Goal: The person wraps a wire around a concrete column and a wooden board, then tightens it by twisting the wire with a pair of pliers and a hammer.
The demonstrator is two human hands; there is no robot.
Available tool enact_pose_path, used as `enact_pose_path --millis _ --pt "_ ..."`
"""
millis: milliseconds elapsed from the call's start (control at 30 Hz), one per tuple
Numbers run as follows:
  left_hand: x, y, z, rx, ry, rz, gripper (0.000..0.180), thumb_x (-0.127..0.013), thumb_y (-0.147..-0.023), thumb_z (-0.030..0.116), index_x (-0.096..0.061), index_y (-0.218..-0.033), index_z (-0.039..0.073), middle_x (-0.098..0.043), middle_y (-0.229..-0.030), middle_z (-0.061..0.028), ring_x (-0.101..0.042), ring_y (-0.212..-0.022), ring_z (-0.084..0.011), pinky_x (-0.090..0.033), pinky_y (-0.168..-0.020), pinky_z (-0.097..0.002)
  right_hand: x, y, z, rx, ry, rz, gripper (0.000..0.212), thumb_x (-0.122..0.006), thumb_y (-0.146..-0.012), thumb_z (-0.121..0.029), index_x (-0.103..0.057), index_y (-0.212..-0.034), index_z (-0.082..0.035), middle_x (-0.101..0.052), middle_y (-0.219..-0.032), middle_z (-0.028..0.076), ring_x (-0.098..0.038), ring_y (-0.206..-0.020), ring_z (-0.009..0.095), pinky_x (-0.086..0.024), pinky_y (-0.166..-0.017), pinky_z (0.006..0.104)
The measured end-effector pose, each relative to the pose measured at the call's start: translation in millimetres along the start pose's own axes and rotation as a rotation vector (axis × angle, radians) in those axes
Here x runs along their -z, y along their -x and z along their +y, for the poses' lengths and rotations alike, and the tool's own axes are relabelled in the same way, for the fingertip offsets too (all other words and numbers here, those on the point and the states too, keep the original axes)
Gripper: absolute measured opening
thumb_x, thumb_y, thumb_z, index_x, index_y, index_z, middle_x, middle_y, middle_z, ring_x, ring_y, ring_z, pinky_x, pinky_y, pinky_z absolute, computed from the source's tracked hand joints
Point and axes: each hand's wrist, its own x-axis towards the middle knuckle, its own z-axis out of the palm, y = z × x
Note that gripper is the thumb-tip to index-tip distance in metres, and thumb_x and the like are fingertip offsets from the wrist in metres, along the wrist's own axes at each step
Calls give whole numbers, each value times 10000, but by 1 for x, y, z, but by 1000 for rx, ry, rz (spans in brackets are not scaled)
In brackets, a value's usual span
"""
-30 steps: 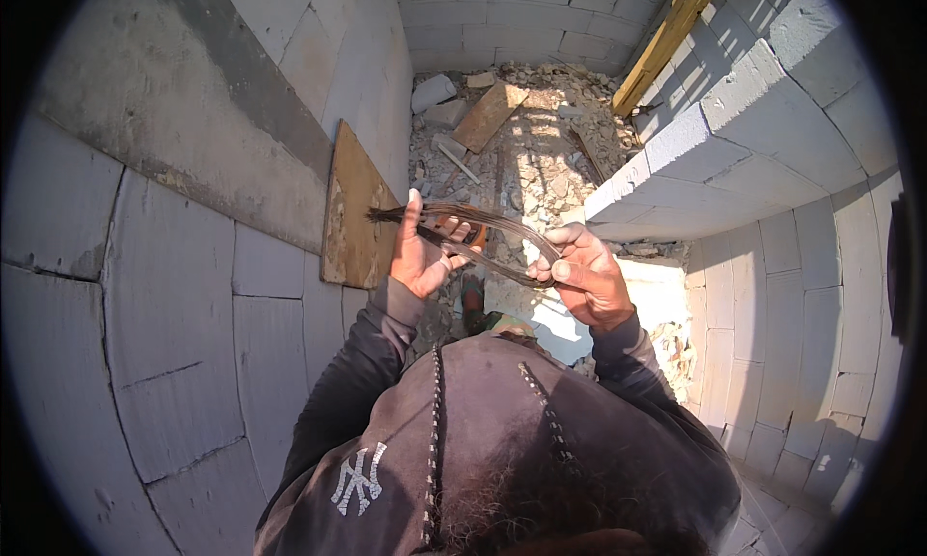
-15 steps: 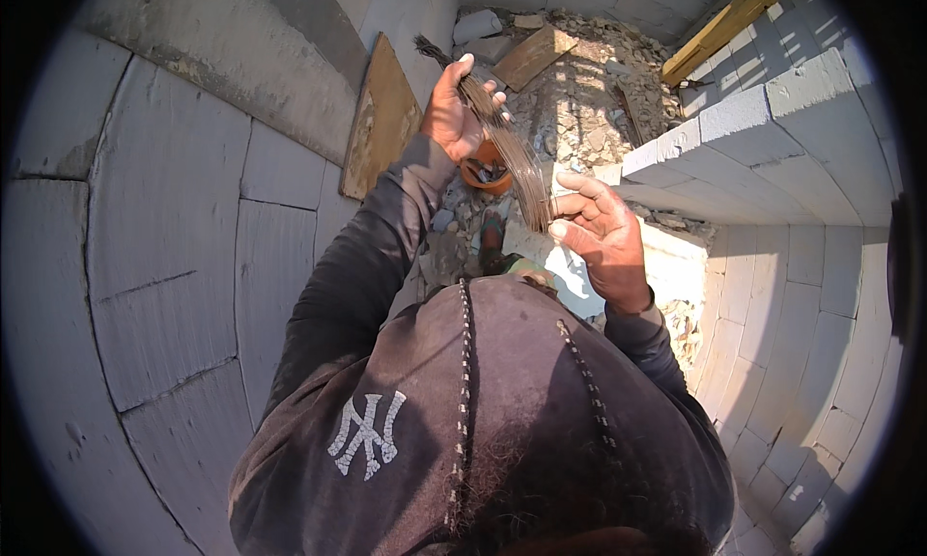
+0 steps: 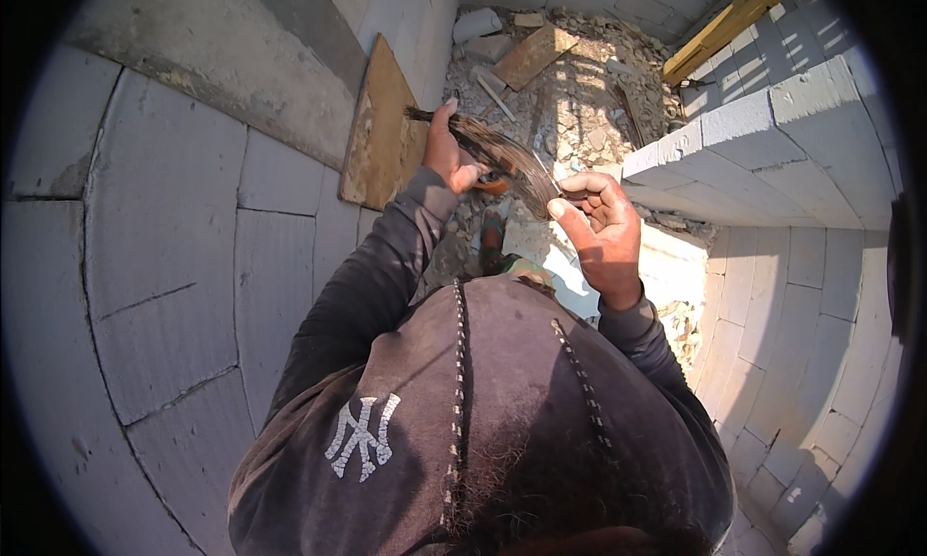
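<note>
A bundle of thin dark tie wire (image 3: 512, 160) slants from upper left to lower right in front of me. My left hand (image 3: 450, 154) is closed around it near its upper end, thumb pointing up. At the lower end, the thumb and fingers of my right hand (image 3: 606, 236) are pinched together. One bright thin strand stands out from the bundle and runs to those fingertips. Below the bundle, an orange bucket (image 3: 495, 184) shows only in part, mostly hidden by my left hand and the wire.
A wooden board (image 3: 379, 122) leans on the block wall (image 3: 169, 180) at left. Rubble (image 3: 589, 122) covers the ground ahead, with another board (image 3: 533, 56) on it. A low block wall (image 3: 744, 131) stands at right, and a yellowish timber beam (image 3: 729, 27) slants behind it.
My left hand and the bundle's upper end have come down toward me, covering more of the bucket. My right hand has shifted slightly, and a single strand now stands apart near its fingertips.
</note>
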Motion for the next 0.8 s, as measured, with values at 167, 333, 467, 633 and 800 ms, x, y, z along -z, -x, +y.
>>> enact_pose_path --millis 167,333,467,633,800 --pt "26 -5 -5 -12 7 31 531 -617 -933 535 -480 -1128 61 -535 -1050 -143 -561 -978 -319 -449 -936 -672 0 -3 -5 -176 106 -30 157 -701 -968 -101 -648 -1056 19 -687 -993 50 -635 -882 97 -502 -826 246" --pt "51 -5 -10 34 29 38 577 -616 -916 541 -458 -1132 31 -534 -1117 -158 -556 -982 -316 -442 -968 -615 -10 -7 9 -4 125 137 160 -632 -1022 -112 -630 -1081 37 -707 -1073 112 -665 -917 127 -526 -824 272" --pt "78 1 -20 125 105 76 640 -616 -903 551 -466 -1158 -16 -561 -1087 -179 -576 -986 -338 -461 -957 -582 -19 -23 8 25 -157 168 202 -590 -1049 -138 -594 -1110 54 -697 -1090 164 -700 -942 198 -585 -836 328" --pt "150 -2 -32 276 385 152 728 -637 -871 566 -490 -1227 -52 -611 -1062 -221 -604 -1026 -401 -474 -973 -595 -24 -61 60 78 -89 239 235 -595 -1051 -169 -556 -1139 46 -678 -1017 150 -700 -888 194 -613 -781 330" --pt "162 36 -25 277 304 118 770 -673 -849 578 -500 -1224 -71 -622 -1096 -235 -624 -1023 -376 -501 -972 -550 -3 -110 193 -55 392 269 348 -672 -989 -235 -600 -1155 62 -711 -987 158 -705 -878 212 -565 -781 329"
